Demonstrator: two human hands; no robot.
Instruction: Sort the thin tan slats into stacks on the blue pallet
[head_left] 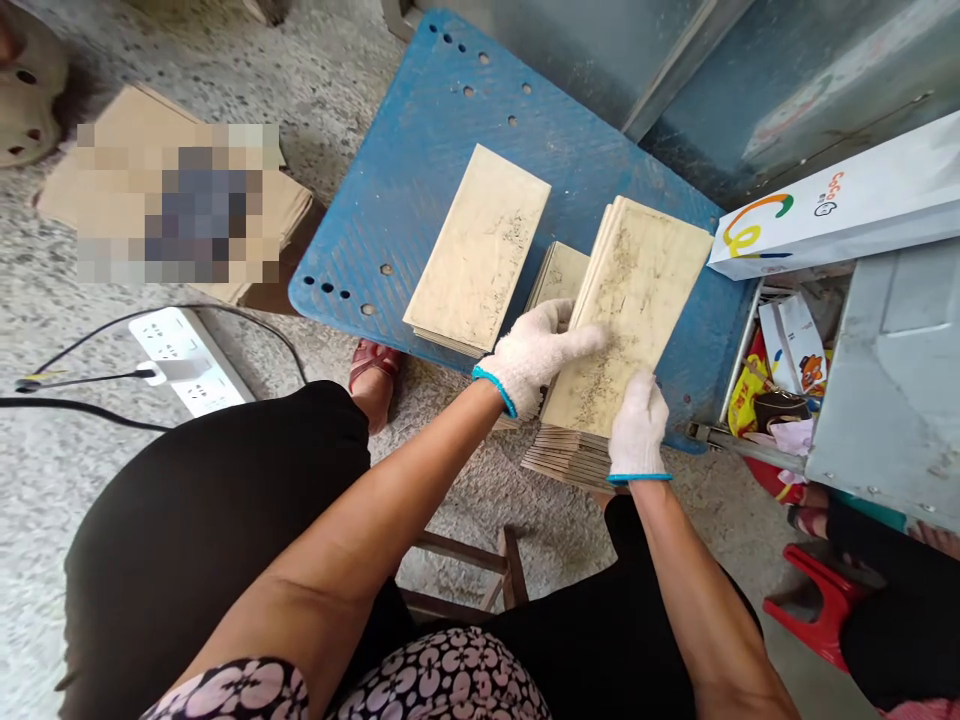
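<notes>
Head view. Nearest, we are listing a floral top (450, 675) and black trousers (210, 520), with a wooden frame (514, 570) showing between the knees.

Right hand (639, 430), white glove, blue cuff: the thumb is pressing on top of a thick stack of pale panels (637, 290) at its near right corner; the fingers are passing out of sight, nearly closed about the edge.

Left hand (529, 355), gloved alike: the thumb is lying across the stack's top face, the other fingers bending at its left side, holding it between them.

We are placing the thick stack across the near edge of the blue surface (360, 230), towards the near right corner, its lower panels fanning out past that edge; how far the surface is bearing it, we cannot tell.

Just left of it, a low stack (561, 275) is lying partly hidden. Further left, a speckled stack (480, 250) is reaching from the near edge inward.

Beyond the near left corner, we are noting a white power strip (187, 360); by the far right corner, a white paper bag (847, 200); along the far edge, grey metal panelling (600, 60).
</notes>
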